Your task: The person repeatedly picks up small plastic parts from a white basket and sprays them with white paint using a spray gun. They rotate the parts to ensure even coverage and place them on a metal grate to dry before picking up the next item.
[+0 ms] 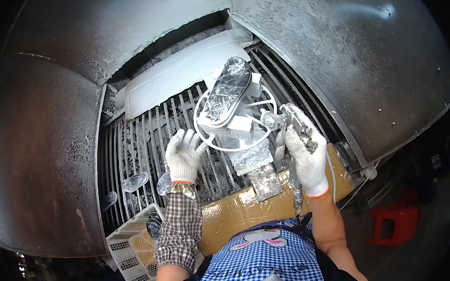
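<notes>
1. The left hand (184,156), in a white knitted glove, is empty, fingers spread, just beside the white spoked wheel (223,149); contact cannot be told.
2. The right hand (308,160), gloved alike, grips a silver metal spray gun (306,131).
3. A black shoe-shaped sole (228,90) in clear film lies on white rectangular blocks (240,123) atop the wheel.
4. Placing the sole looks done; whether its surface is finished cannot be told.
</notes>
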Demonstrator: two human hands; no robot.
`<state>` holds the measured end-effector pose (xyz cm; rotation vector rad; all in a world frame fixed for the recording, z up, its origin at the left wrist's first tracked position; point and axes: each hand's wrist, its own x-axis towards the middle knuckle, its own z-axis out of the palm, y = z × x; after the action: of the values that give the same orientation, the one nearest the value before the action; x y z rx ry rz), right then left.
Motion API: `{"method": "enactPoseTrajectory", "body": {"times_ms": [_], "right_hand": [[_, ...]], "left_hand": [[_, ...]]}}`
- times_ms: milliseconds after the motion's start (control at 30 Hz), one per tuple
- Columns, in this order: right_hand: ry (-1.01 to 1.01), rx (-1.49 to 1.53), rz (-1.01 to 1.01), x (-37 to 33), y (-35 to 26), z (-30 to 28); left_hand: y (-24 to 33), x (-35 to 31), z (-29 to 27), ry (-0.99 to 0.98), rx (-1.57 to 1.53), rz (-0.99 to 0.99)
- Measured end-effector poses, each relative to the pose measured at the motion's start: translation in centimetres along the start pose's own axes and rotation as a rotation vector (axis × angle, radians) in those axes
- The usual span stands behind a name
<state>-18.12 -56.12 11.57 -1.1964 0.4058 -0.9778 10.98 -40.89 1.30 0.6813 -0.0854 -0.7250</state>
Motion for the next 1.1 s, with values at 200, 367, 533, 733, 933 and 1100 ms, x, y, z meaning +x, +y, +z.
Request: {"method": "enactPoseTrajectory", "body": {"times_ms": [200,367,533,733,933,1100], "right_hand": [[0.03,-0.002,-0.006,0.6,-0.4,-0.1],[0.07,0.01,-0.021,0.7,-0.9,0.0],[0.096,-0.094,-0.059,0.0,-1.3,0.4],[-0.065,-0.067,0.017,-1.3,-0.8,1.5],[-0.006,-0.069,-0.003,-0.2,-0.4,0.7],[0.025,-0.097,-0.012,0.3,-0.9,0.4]], "left_hand": [[0.2,1.3,-0.5,0.016,-0.007,0.026],[0.0,1.9,-2.7,0.076,0.007,0.064],[-3.8,-1.4,-0.4,0.186,0.063,-0.01],[-8.5,-5.1,0.4,0.007,-0.055,-0.233],[-8.2,-5.9,1.9,-0.041,-0.149,-0.304],[-7.6,-5.4,1.1,-0.049,-0.125,-0.27]]}}
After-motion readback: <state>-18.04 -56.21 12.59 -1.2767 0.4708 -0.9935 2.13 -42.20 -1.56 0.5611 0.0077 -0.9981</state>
